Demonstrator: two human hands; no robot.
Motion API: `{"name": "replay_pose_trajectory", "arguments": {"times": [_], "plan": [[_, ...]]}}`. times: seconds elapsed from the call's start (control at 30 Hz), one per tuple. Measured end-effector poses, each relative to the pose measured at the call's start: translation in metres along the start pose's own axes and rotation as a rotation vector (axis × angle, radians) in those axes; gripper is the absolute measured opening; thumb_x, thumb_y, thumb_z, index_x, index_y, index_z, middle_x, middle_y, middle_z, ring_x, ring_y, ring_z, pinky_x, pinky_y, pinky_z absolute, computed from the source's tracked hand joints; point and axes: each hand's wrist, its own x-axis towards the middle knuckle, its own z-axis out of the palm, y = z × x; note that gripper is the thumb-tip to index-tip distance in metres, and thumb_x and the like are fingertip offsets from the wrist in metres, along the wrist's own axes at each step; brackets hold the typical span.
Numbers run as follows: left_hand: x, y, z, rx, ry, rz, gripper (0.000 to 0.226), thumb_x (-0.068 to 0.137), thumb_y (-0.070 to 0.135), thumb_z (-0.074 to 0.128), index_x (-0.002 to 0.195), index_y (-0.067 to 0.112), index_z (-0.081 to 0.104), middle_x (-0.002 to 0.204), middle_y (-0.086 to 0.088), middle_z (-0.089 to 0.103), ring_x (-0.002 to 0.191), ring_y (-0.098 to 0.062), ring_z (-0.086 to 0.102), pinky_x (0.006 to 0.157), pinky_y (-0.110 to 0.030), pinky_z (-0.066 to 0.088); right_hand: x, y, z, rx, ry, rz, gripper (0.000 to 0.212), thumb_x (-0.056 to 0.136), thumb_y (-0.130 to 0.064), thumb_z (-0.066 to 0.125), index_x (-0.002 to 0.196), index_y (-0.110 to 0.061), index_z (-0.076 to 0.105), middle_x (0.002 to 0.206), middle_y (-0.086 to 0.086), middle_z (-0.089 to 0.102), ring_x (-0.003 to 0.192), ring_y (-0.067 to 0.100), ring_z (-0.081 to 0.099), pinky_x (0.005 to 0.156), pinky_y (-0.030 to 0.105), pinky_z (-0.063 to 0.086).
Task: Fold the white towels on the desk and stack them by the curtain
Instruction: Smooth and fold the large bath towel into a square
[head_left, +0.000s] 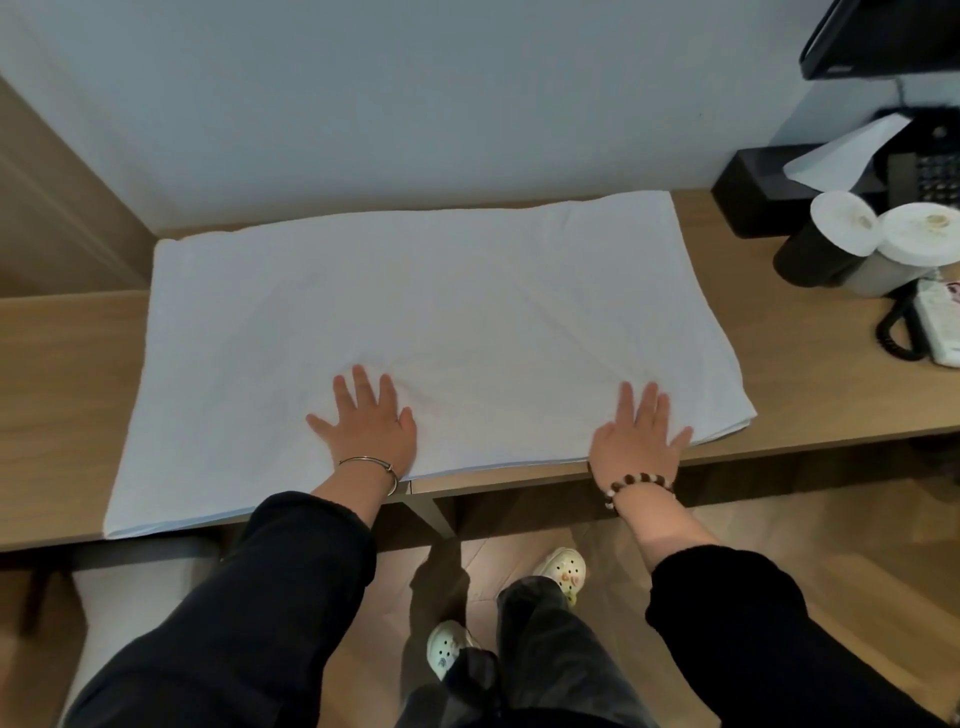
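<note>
A large white towel (426, 322) lies flat across the wooden desk (57, 415), folded into a wide rectangle with layered edges showing at its front right corner. My left hand (366, 426) presses flat on the towel near its front edge, fingers spread. My right hand (638, 441) lies flat on the towel's front right part, fingers straight, its heel over the desk edge. No curtain is in view.
At the desk's right end stand two paper rolls (844, 228) on dark holders, a black tissue box (753, 192), a telephone (930, 166) and a white handset (935, 327). A screen (878, 36) hangs upper right. A pale wall runs behind.
</note>
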Motion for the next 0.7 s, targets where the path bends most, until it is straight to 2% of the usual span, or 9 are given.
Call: {"name": "replay_pose_trajectory", "arguments": {"times": [0.03,0.1,0.2,0.27,0.33,0.43,0.53,0.63,0.7], "plan": [[0.0,0.002,-0.004,0.017,0.036,0.007,0.055,0.098,0.041,0.018,0.149,0.022,0.015,0.159,-0.008,0.003,0.146,-0.031,-0.001,0.107,-0.066,0.017,0.001,-0.005,-0.003,-0.003,0.002,0.051,0.065,0.099,-0.036,0.025,0.152,-0.024,-0.009,0.159,0.007,-0.016,0.147,0.027,-0.009,0.116,0.054,0.002],[-0.001,0.012,-0.015,0.054,0.124,0.103,0.049,0.098,0.037,0.023,0.142,0.017,0.03,0.155,-0.01,0.017,0.144,-0.03,0.009,0.109,-0.062,0.019,0.001,-0.022,-0.008,-0.016,0.053,-0.06,0.067,0.098,-0.036,0.027,0.152,-0.021,-0.009,0.158,0.01,-0.016,0.146,0.029,-0.009,0.115,0.052,0.001],[-0.001,0.031,-0.012,0.016,0.137,0.432,0.054,0.099,0.039,0.02,0.15,0.023,0.015,0.16,-0.006,0.003,0.147,-0.027,0.0,0.115,-0.054,0.01,0.004,-0.032,-0.004,-0.052,0.065,-0.356,0.06,0.1,-0.043,0.018,0.151,-0.03,-0.011,0.158,0.004,-0.019,0.146,0.026,-0.012,0.115,0.051,-0.002],[-0.004,0.04,-0.008,0.023,0.065,0.51,0.054,0.099,0.04,0.017,0.151,0.031,0.005,0.16,-0.001,-0.005,0.147,-0.025,-0.005,0.116,-0.052,0.006,0.011,-0.022,-0.004,-0.059,0.03,-0.263,0.059,0.099,-0.048,0.014,0.15,-0.033,-0.013,0.158,0.0,-0.019,0.147,0.024,-0.012,0.115,0.053,-0.002],[-0.001,0.047,-0.013,0.014,0.075,0.459,0.05,0.098,0.038,0.023,0.147,0.03,0.022,0.158,-0.001,0.015,0.144,-0.026,0.013,0.112,-0.052,0.017,0.019,-0.015,-0.01,-0.024,0.016,-0.085,0.061,0.099,-0.047,0.015,0.151,-0.029,-0.01,0.159,0.003,-0.016,0.147,0.025,-0.01,0.115,0.053,0.001],[0.016,0.07,-0.038,-0.006,0.181,0.388,0.034,0.09,0.027,0.038,0.121,0.023,0.05,0.129,0.0,0.047,0.117,-0.022,0.041,0.094,-0.041,0.034,0.032,-0.022,-0.025,0.005,0.03,-0.073,0.062,0.1,-0.042,0.02,0.153,-0.019,-0.003,0.16,0.008,-0.012,0.147,0.028,-0.008,0.117,0.051,0.003],[0.047,0.101,-0.06,-0.084,0.19,0.393,0.038,0.087,0.021,0.043,0.125,0.018,0.046,0.139,-0.004,0.038,0.124,-0.024,0.036,0.095,-0.038,0.033,0.06,-0.033,-0.043,0.029,0.042,-0.201,0.059,0.101,-0.037,0.022,0.153,-0.019,-0.001,0.159,0.007,-0.013,0.146,0.028,-0.011,0.117,0.049,-0.001],[0.085,0.128,-0.071,-0.11,0.133,0.386,0.052,0.096,0.024,0.037,0.146,0.021,0.023,0.158,-0.007,0.011,0.144,-0.026,0.011,0.113,-0.045,0.019,0.102,-0.048,-0.064,0.041,0.025,-0.332,0.056,0.102,-0.036,0.022,0.153,-0.023,0.0,0.16,0.003,-0.014,0.146,0.025,-0.012,0.118,0.047,-0.003],[0.111,0.146,-0.075,-0.1,0.105,0.373,0.054,0.1,0.029,0.03,0.151,0.023,0.011,0.16,-0.005,0.0,0.147,-0.026,-0.001,0.116,-0.048,0.011,0.135,-0.06,-0.075,0.021,0.025,-0.442,0.055,0.102,-0.038,0.021,0.153,-0.028,0.001,0.16,0.001,-0.014,0.146,0.025,-0.012,0.117,0.047,-0.004]]}}
